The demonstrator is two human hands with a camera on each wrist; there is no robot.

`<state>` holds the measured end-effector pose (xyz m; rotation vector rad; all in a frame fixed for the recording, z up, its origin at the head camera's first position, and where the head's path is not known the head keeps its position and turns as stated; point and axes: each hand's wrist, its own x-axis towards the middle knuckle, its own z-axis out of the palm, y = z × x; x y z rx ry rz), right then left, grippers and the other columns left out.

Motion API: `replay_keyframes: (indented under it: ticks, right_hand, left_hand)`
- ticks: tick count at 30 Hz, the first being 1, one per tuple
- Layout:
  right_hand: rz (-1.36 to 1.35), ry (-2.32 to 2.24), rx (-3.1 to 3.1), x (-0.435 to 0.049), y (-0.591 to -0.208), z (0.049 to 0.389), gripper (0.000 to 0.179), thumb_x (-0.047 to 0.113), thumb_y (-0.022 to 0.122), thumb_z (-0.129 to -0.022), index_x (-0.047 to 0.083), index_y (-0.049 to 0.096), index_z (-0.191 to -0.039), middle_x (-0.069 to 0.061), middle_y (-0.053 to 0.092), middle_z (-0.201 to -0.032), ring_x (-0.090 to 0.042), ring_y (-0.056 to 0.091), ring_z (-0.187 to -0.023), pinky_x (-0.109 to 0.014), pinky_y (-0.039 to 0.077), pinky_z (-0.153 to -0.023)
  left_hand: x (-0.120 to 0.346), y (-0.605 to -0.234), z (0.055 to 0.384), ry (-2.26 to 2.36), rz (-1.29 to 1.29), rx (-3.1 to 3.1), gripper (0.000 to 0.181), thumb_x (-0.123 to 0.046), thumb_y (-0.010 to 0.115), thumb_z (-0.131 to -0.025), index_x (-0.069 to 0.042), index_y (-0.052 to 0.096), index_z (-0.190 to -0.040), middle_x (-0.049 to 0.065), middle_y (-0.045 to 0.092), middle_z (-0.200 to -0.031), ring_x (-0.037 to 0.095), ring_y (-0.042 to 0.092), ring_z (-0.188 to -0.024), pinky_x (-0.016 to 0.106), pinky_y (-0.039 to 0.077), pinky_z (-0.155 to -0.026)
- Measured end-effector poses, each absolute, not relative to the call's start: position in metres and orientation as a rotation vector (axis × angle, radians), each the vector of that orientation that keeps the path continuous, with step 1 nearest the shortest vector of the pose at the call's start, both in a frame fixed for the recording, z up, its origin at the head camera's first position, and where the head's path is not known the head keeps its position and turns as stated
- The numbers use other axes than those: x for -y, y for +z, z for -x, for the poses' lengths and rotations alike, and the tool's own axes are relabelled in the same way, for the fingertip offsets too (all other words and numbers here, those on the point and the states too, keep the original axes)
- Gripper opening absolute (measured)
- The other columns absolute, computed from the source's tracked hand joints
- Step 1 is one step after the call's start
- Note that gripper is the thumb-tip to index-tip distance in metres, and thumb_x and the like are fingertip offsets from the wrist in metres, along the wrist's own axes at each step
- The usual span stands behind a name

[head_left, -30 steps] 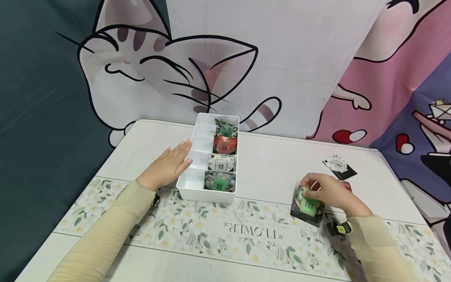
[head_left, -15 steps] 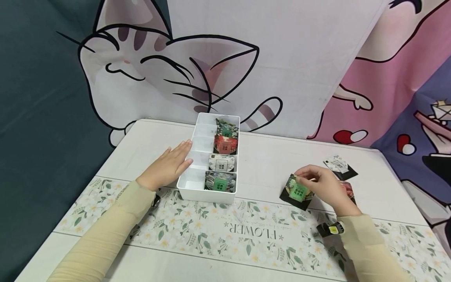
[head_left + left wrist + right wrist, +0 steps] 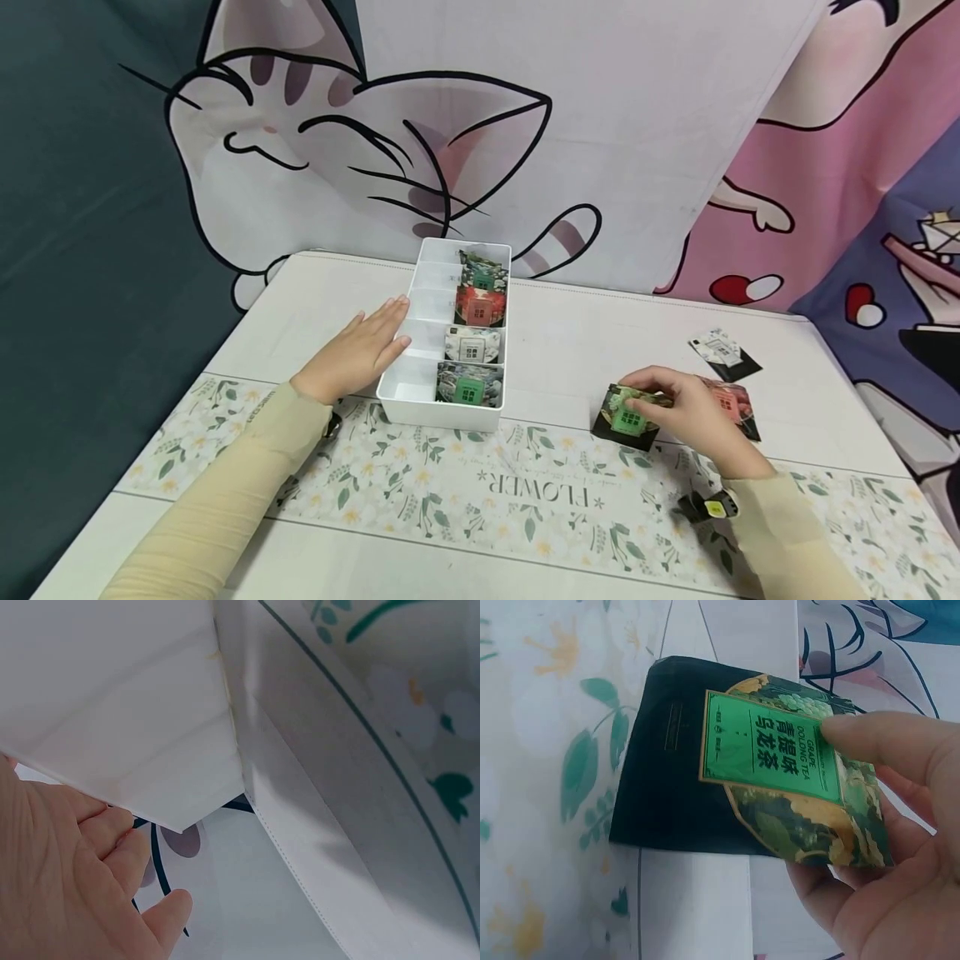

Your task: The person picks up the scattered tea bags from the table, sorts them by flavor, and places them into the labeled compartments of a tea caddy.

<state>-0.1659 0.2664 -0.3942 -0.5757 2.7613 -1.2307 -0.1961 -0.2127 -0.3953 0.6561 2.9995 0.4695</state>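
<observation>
My right hand [image 3: 686, 412] pinches a green-and-black tea sachet [image 3: 626, 417] between thumb and fingers. In the right wrist view the sachet [image 3: 727, 765] reads "Grape Oolong Tea", its dark end pointing away from the palm. My left hand [image 3: 356, 352] lies with straight fingers against the left side of a white divided box [image 3: 438, 415]; the left wrist view shows the fingers touching the box wall [image 3: 135, 697]. Tea sachets stand in the right part of the box: a green one [image 3: 468, 385] nearest, then a white one [image 3: 472, 346], a red one [image 3: 480, 308], and green ones [image 3: 482, 273] at the far end.
To the right on the table lie a red tea sachet [image 3: 731, 406], partly behind my right hand, and a white-and-black sachet [image 3: 725, 353] farther back. A flower-printed band [image 3: 540, 500] crosses the white table. Behind stands a cartoon cat backdrop [image 3: 637, 125].
The right hand has drawn the green sachet leftward, uncovering the red sachet beneath, and has since tilted it slightly. My left hand and the box have stayed put.
</observation>
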Motion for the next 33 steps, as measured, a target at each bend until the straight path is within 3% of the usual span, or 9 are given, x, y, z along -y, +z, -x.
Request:
replay_keyframes:
  ticks: [10, 16, 23, 33]
  right_hand:
    - [0.579, -1.263, -2.776, -0.284, -0.397, 0.156, 0.026, 0.01, 0.077, -0.091, 0.008, 0.072, -0.117, -0.01, 0.07, -0.114, 0.001, 0.065, -0.098, -0.019, 0.058, -0.079]
    - [0.505, -1.342, -2.702, -0.291, -0.401, 0.152, 0.03, 0.006, 0.077, -0.091, 0.001, 0.069, -0.12, -0.016, 0.068, -0.111, -0.003, 0.069, -0.09, -0.027, 0.062, -0.071]
    - [0.387, -1.311, -2.754, -0.292, -0.407, 0.15, 0.034, 0.01, 0.078, -0.09, 0.003, 0.068, -0.122, -0.009, 0.07, -0.1, -0.002, 0.066, -0.083, -0.026, 0.059, -0.063]
    - [0.285, -1.368, -2.743, -0.281, -0.407, 0.153, 0.034, 0.017, 0.078, -0.092, 0.004, 0.069, -0.122, -0.009, 0.07, -0.1, -0.005, 0.066, -0.084, -0.026, 0.057, -0.064]
  left_hand:
    - [0.212, -0.394, 0.196, 0.471, -0.659, -3.0, 0.067, -0.043, 0.028, -0.111, -0.001, 0.012, -0.161, 0.013, 0.012, -0.169, 0.031, 0.012, -0.155, 0.057, 0.008, -0.124]
    - [0.213, -0.394, 0.195, 0.481, -0.656, -2.996, 0.067, -0.043, 0.028, -0.111, -0.001, 0.012, -0.161, 0.013, 0.012, -0.169, 0.031, 0.011, -0.155, 0.057, 0.007, -0.124]
    - [0.213, -0.393, 0.195, 0.482, -0.656, -2.993, 0.067, -0.042, 0.028, -0.111, -0.001, 0.012, -0.161, 0.013, 0.012, -0.169, 0.03, 0.011, -0.156, 0.057, 0.006, -0.124]
    - [0.213, -0.393, 0.194, 0.487, -0.66, -2.995, 0.067, -0.042, 0.028, -0.112, 0.0, 0.012, -0.161, 0.014, 0.012, -0.169, 0.03, 0.011, -0.155, 0.057, 0.008, -0.124]
